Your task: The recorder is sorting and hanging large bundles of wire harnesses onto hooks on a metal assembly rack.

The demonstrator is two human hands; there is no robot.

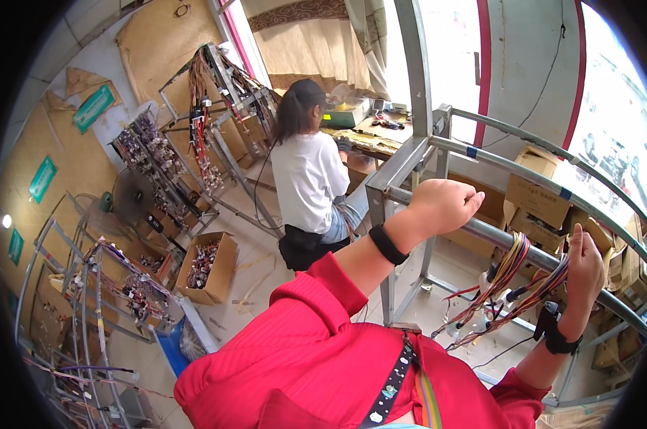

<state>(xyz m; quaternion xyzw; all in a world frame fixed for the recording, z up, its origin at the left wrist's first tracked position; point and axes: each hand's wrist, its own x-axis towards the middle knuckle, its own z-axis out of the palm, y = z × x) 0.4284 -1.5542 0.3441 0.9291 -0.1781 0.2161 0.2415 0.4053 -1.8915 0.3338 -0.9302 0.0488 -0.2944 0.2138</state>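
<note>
Multicoloured wire harness [513, 275] draped over steel rail [480, 232]; left hand [445, 204] fisted on rail, right hand [584, 261] clasping wires; snagging likely if tugged.

I see my left hand [445, 204] curled in a fist around a grey metal rail [491, 234], its grip closed. My right hand [584, 261] holds a bundle of coloured wires [513, 275] draped over that rail. Beyond, a seated person in a white shirt [307, 179] works at a desk [370, 139].
</note>
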